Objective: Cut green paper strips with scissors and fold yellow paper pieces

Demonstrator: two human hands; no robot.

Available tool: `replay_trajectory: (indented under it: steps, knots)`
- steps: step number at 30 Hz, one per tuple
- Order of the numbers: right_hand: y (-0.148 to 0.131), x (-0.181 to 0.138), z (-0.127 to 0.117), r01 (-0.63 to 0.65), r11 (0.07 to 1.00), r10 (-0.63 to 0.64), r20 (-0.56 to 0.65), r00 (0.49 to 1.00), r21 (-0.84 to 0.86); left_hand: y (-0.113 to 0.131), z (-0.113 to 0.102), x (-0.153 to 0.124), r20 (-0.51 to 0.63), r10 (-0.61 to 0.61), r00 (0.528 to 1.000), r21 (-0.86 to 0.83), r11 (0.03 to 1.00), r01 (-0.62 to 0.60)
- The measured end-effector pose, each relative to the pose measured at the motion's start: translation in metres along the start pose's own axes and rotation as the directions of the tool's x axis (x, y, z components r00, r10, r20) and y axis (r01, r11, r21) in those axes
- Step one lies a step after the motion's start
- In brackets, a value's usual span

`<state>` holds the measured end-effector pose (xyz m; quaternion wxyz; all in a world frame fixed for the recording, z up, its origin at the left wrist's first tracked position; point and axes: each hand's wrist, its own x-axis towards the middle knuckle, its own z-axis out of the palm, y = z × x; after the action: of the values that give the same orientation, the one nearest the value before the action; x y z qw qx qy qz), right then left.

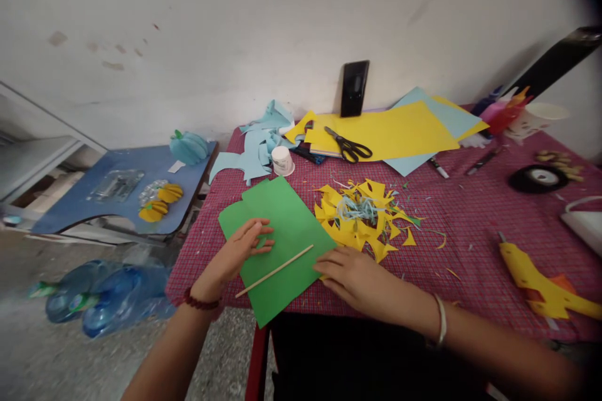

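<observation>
A green paper sheet [294, 219] lies at the table's front edge, one corner reaching past it. Across the sheet rests a thin pale wooden stick [275, 270]. My left hand [249, 241] is over the sheet's left part, fingers apart and holding nothing. At the sheet's right corner, my right hand [345, 272] lies with its fingers stretched out, the tips touching the paper. Just beyond that hand sits a pile of yellow paper scraps [371, 235] with light blue shreds in its middle.
Black scissors [348, 145] rest on yellow sheets [404, 128] by the wall, near an upright phone [355, 89]. A white paper cup [282, 161] stands by blue scraps [256, 153]. A yellow glue gun [540, 282] lies right; water bottles [122, 291] lie on the floor.
</observation>
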<state>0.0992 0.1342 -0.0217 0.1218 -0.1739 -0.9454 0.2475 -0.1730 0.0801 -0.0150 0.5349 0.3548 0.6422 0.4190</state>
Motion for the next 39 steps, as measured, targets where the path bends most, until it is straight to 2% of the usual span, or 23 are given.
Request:
replay_trajectory:
  steps: [4,6,8,9,11,13,15,20,23,27,30,35,39]
  knots:
    - [0.001,-0.001,0.002,-0.006,1.000,0.006,-0.006,1.000,0.004,-0.004,0.004,-0.014,-0.001,0.138,0.990,0.137,0.981,-0.137]
    - [0.002,-0.002,0.002,-0.012,1.000,0.012,0.000,1.000,0.007,-0.010,0.003,-0.018,0.006,0.151,0.988,0.045,0.987,-0.151]
    - [0.003,-0.003,0.003,-0.017,1.000,0.017,0.003,1.000,0.008,-0.018,0.000,-0.019,-0.058,0.170,0.984,-0.044,0.984,-0.173]
    - [0.004,-0.003,0.003,-0.018,1.000,0.018,0.002,1.000,0.009,-0.023,-0.002,-0.019,-0.118,0.191,0.974,-0.016,0.981,-0.195]
    - [0.004,-0.002,0.004,-0.019,1.000,0.019,0.001,1.000,0.016,-0.033,-0.008,-0.017,-0.219,0.290,0.932,0.233,0.943,-0.239]
    - [0.004,-0.001,0.004,-0.020,0.999,0.020,0.001,1.000,0.025,-0.043,-0.013,-0.015,-0.198,0.428,0.882,0.561,0.787,-0.256]
    - [0.004,0.000,0.005,-0.017,0.999,0.017,0.002,1.000,0.033,-0.050,-0.016,-0.012,-0.090,0.518,0.851,0.745,0.602,-0.287]
    - [0.002,0.003,0.006,-0.027,0.999,0.026,0.018,0.999,0.032,-0.057,-0.018,-0.005,0.187,0.577,0.795,0.882,0.257,-0.394]
    - [0.001,0.003,0.006,-0.035,0.999,0.034,0.036,0.999,0.029,-0.052,-0.019,-0.001,0.249,0.551,0.797,0.900,0.172,-0.401]
    - [0.003,0.003,0.007,-0.048,0.998,0.047,0.046,0.998,0.028,-0.047,-0.018,0.004,0.265,0.499,0.825,0.896,0.190,-0.402]
    - [0.004,0.003,0.009,-0.049,0.998,0.048,0.046,0.998,0.031,-0.046,-0.016,0.008,0.244,0.510,0.825,0.882,0.238,-0.408]
    - [0.004,0.002,0.011,-0.046,0.998,0.045,0.044,0.998,0.039,-0.047,-0.014,0.015,0.195,0.526,0.828,0.789,0.418,-0.451]
    - [0.004,0.001,0.010,-0.043,0.998,0.041,0.052,0.998,0.047,-0.042,-0.010,0.010,0.160,0.503,0.849,0.739,0.509,-0.441]
